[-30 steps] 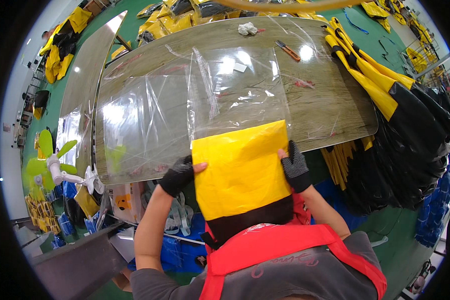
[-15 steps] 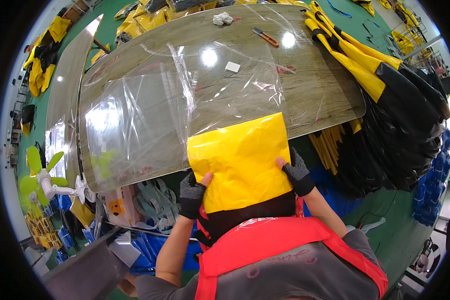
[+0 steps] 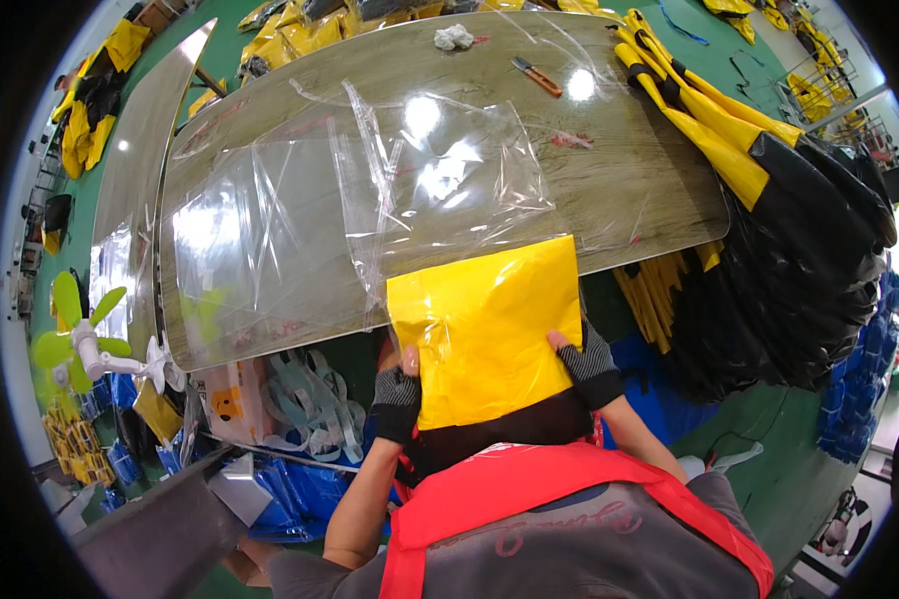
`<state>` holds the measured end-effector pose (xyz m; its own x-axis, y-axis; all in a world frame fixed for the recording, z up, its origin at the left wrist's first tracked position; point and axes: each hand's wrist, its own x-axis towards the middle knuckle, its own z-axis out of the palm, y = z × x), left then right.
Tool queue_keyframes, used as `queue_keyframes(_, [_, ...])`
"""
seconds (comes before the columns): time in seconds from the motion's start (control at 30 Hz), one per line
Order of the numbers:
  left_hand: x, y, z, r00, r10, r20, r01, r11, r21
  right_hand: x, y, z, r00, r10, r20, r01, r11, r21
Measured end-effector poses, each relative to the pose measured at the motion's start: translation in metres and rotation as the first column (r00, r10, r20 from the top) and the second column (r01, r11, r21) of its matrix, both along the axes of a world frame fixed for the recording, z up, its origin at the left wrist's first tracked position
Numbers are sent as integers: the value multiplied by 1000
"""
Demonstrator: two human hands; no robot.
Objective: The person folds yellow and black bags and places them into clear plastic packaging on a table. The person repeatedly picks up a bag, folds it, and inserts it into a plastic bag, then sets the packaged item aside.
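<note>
Upright between my hands is a flat yellow folded piece [image 3: 489, 334], smooth and sheet-like, with its far edge at the table's near edge. My left hand [image 3: 398, 389], in a dark fingerless glove, grips its left side with the thumb on top. On the right side my right hand [image 3: 591, 369], gloved the same way, also holds it thumb up. The fingers beneath are hidden. A clear plastic bag [image 3: 509, 165] lies on the table just beyond the yellow piece. Whether the plastic overlaps the piece I cannot tell.
More clear plastic [image 3: 245, 200] covers the left of the wood-patterned table [image 3: 649, 190]. Orange-handled thread snips [image 3: 537, 77] and a crumpled white wad [image 3: 453, 38] lie at the far side. Yellow-and-black garments [image 3: 769, 240] hang over the right edge. A green-bladed fan [image 3: 85, 339] stands at left.
The clear bag has shifted on the table, and a small white block once seen there no longer shows. The yellow piece has moved slightly right and nearer me, still between both hands.
</note>
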<state>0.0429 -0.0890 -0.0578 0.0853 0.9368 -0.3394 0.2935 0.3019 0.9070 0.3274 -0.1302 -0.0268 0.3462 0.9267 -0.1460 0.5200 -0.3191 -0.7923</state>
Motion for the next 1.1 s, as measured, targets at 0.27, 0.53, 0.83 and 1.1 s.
queue_keyframes(0.27, [-4,31,37,774,57,631,95,974,-205,-4,21,42,695,503,514,-623,778,81])
queue_keyframes(0.53, [12,12,33,885,2,466,73,987,-143,35,9,8,764,54,-643,-113,992,-51])
queue_keyframes(0.83, [-3,-43,44,954,-57,293,148,943,-298,-5,-47,23,952,-87,-294,74,996,-54])
queue_keyframes(1.1, [-29,39,47,796,136,590,170,885,-433,23,-20,20,661,423,-619,-485,871,78])
